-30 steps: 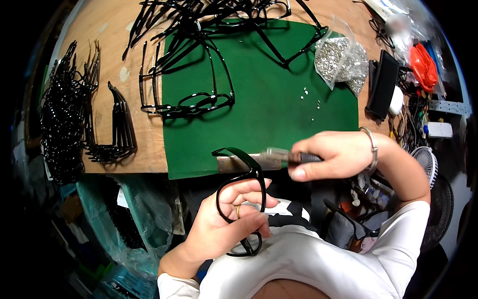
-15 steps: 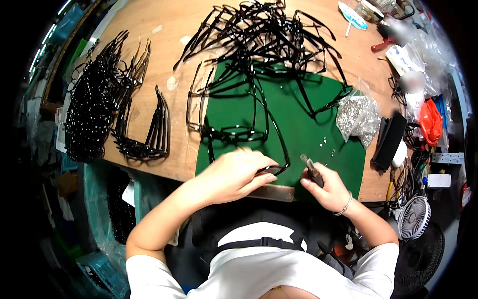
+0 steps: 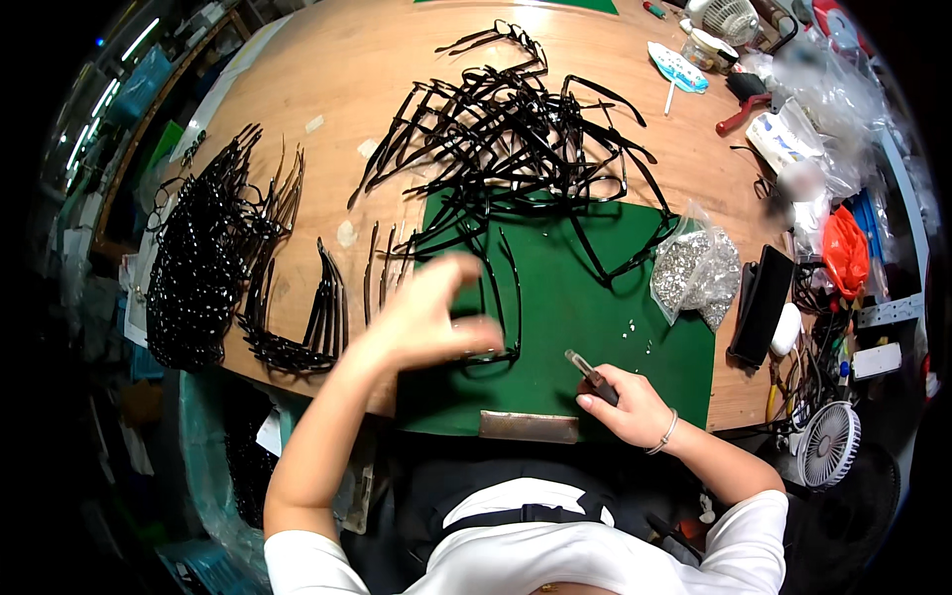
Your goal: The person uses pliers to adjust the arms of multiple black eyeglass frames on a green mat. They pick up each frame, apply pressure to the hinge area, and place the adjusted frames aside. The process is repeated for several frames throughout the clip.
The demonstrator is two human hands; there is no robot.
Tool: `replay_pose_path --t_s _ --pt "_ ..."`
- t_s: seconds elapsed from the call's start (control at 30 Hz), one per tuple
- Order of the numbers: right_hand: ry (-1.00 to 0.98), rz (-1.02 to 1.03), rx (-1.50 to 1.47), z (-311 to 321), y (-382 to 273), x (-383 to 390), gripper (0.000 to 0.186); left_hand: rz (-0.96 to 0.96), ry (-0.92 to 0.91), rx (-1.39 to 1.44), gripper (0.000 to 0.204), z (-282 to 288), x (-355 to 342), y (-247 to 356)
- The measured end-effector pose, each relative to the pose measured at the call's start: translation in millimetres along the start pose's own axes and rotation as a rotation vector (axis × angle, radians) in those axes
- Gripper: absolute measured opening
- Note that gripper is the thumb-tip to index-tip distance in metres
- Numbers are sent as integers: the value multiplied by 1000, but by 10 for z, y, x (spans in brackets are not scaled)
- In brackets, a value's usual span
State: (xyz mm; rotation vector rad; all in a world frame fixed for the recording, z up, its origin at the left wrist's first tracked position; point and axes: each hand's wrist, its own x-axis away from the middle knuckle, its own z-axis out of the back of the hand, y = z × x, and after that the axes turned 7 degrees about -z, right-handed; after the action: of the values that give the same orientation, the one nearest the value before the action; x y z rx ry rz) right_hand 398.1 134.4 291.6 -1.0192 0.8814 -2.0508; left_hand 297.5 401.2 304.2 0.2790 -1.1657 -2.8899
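Observation:
My left hand (image 3: pixel 431 319), blurred by motion, reaches over the left side of the green mat (image 3: pixel 575 327) with thumb and fingers apart and nothing visible between them. Partly behind it, black glasses frames (image 3: pixel 511 347) lie with their temples pointing away from me; the hand hides much of them. Over the mat's near right part, my right hand (image 3: pixel 635 407) is closed round a small hand tool (image 3: pixel 593 379) with a dark handle and a metal tip. Farther off, a tangled heap of black glasses frames (image 3: pixel 526 139) covers the mat's far edge.
Stacked black frames (image 3: pixel 193 268) and a smaller row (image 3: pixel 288 357) stand at left. A bag of small metal parts (image 3: pixel 694 268), a black case (image 3: pixel 762 305) and a white fan (image 3: pixel 828 443) are at right. A metal strip (image 3: pixel 528 426) lies at the mat's near edge.
My left hand has let go of a glasses frame and moved left, its fingers spreading. The right hand still holds the tool. The whole view has shifted, showing more of the table's far side.

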Motion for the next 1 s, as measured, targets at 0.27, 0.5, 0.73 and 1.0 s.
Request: replay_pose_path --t_s 0.27,0.5,0.73,1.0 --pt "-72 42 89 -68 -96 107 25 639 984 831 32 122 -1251 -811" --pt "171 68 377 197 130 305 28 407 1006 761 27 587 -1129 -596" --pt "365 -33 877 32 154 88 50 474 669 543 24 392 -1188 -800" --pt "302 42 467 324 187 409 33 -275 653 1030 34 1038 -400 112"
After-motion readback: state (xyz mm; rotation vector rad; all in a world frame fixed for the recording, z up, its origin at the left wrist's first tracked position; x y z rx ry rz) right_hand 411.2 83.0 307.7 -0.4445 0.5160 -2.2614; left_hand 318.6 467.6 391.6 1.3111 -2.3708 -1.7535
